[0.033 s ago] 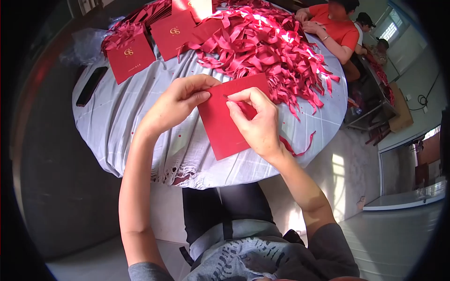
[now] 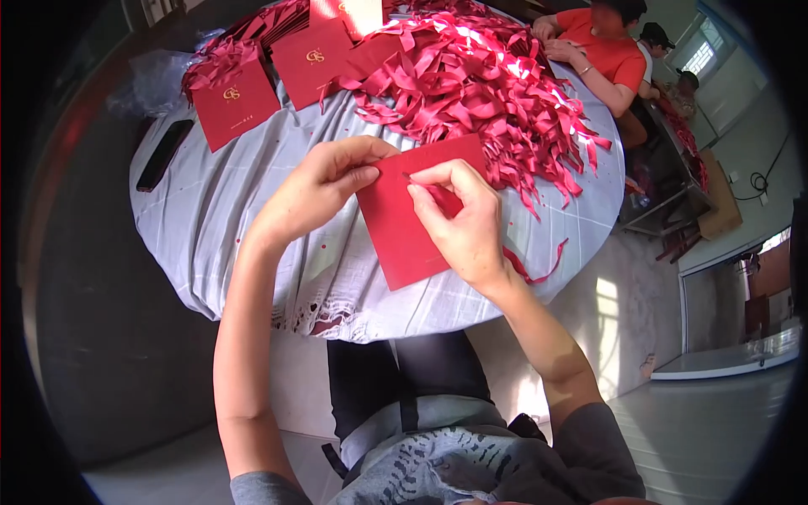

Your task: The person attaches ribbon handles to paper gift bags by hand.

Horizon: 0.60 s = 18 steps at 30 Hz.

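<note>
A flat red paper bag (image 2: 404,244) lies tilted before me, above the near part of the table. My left hand (image 2: 324,181) grips its upper left edge, thumb on the front and fingers behind. Over the bag's upper middle, my right hand (image 2: 463,206) is closed in a pinch, thumb against forefinger, next to a small dark spot on the paper. Dark red ribbon shows inside the curled fingers. A loose ribbon end (image 2: 539,273) comes out beyond my right wrist. The exact tip of the pinch is too small to make out.
A large heap of red ribbons (image 2: 480,76) covers the far right of the round, grey-clothed table (image 2: 236,244). Red bags with gold print (image 2: 236,105) stand at the far left, beside a black phone (image 2: 164,156) and clear plastic (image 2: 160,80). A co-worker in orange (image 2: 602,50) sits across, at right.
</note>
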Motion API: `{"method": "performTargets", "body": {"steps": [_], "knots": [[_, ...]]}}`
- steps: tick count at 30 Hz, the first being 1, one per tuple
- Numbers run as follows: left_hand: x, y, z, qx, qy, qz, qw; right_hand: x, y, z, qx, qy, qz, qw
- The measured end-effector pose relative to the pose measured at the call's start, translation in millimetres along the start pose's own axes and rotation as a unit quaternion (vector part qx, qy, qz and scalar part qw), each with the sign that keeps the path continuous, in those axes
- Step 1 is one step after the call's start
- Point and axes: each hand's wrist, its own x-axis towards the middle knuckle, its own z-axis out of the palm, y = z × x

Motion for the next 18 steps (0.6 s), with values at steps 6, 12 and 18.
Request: {"method": "performTargets", "body": {"steps": [6,12,18], "knots": [[0,-3,-1,-0.033,0.009,-0.001,0.999,6,-1,6,-0.007,0.0,-0.026,1.0],[3,12,3,-0.03,0.008,0.003,1.0,11,-11,-2,-0.026,0.012,-0.064,0.998],[-6,15,29,0.12,0.087,0.117,0.982,-8,-20,-9,-0.035,0.06,-0.024,0.997]]}}
